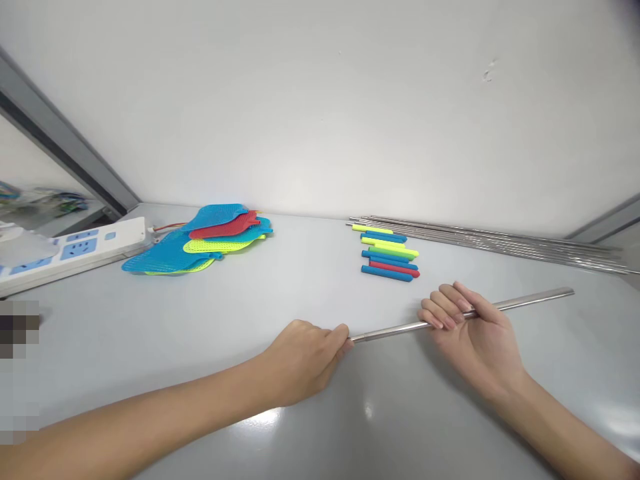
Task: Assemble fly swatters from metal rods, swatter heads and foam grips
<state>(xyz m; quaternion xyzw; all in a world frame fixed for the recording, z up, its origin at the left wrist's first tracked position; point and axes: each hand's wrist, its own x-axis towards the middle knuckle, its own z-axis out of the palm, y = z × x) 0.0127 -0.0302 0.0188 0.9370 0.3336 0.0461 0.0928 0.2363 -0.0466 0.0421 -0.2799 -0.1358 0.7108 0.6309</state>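
Note:
A silver metal tube (pixel 393 331) slants across the table in front of me, its far right end raised a little toward the back. My left hand (pixel 307 357) is closed round the tube's left end, and that end is hidden in the fist. Farther right, my right hand (pixel 473 330) curls its fingers over the tube with the palm turned up, and the thumb lies along it. Beyond my hands lies a row of coloured plastic handle sleeves (pixel 387 273) in blue, red, green and yellow.
Several thin metal rods (pixel 500 243) lie along the wall at the back right. Perforated fly swatter heads (pixel 167 252) are piled at the back left. A white power strip (pixel 113 248) stands at the left edge. Behind the table rises a pale wall (pixel 325 120).

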